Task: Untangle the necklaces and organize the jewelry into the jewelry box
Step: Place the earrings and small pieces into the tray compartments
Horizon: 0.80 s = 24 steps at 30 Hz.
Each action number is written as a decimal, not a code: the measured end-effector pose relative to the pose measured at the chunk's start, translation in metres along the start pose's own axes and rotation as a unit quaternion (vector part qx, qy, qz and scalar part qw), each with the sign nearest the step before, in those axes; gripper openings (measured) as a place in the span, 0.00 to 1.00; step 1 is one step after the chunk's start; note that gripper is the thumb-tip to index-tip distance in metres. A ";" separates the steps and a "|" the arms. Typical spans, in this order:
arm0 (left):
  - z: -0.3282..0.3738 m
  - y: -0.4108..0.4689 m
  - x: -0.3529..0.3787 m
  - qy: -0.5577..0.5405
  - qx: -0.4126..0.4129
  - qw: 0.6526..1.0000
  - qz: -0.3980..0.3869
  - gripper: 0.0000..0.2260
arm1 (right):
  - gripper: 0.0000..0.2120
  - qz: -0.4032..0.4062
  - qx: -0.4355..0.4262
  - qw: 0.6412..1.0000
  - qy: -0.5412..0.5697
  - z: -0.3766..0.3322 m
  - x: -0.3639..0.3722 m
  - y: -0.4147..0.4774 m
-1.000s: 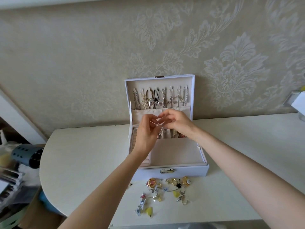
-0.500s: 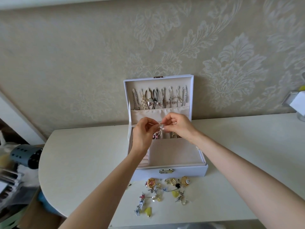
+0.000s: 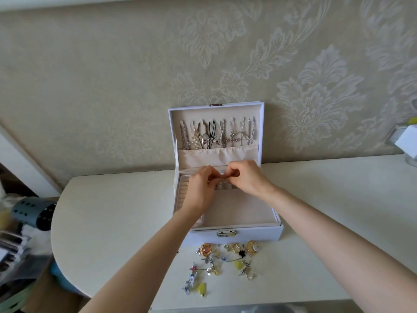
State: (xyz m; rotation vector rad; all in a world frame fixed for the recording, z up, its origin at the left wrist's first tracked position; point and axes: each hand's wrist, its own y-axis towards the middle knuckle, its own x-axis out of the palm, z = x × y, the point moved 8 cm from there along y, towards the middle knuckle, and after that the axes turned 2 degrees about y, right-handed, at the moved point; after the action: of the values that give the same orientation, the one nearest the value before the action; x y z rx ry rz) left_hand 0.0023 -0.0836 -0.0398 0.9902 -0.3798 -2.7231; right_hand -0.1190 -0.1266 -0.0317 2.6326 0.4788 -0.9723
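Note:
A white jewelry box stands open against the wall, several necklaces hanging on hooks in its raised lid. My left hand and my right hand meet over the back compartments of the box, fingertips pinching a small silvery piece between them. What the piece is cannot be told. A pile of loose earrings and brooches, gold, yellow and blue, lies on the table in front of the box.
The cream table has a rounded left end and a near edge just below the loose pieces. A dark blue cylindrical object and clutter sit off the left end. A white object stands at the far right by the wall.
Both hands have dropped from in front of the lid pocket down to the back compartments of the box, still holding the small piece between the fingertips.

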 end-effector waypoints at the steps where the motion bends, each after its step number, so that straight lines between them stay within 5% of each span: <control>1: 0.001 0.000 0.001 0.012 0.012 1.000 0.000 0.03 | 0.06 -0.003 -0.003 1.000 -0.020 0.000 0.001 -0.001; 7: -0.001 -0.001 -0.009 0.136 0.049 0.989 0.034 0.02 | 0.06 -0.007 -0.014 0.998 -0.053 -0.002 0.003 -0.003; 12: -0.003 -0.006 -0.023 0.157 0.053 0.982 0.095 0.12 | 0.06 -0.013 -0.013 0.997 -0.077 -0.003 0.007 -0.002; 24: 0.006 -0.015 -0.008 0.251 0.144 0.954 0.076 0.20 | 0.10 -0.002 -0.065 0.984 -0.167 -0.010 0.013 -0.003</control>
State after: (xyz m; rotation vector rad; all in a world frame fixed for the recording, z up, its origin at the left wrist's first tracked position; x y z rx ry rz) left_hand 0.0028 -0.0661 -0.0350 1.6003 -0.7287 -2.2086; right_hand -0.1051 -0.1175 -0.0332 2.2934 0.4485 -1.3043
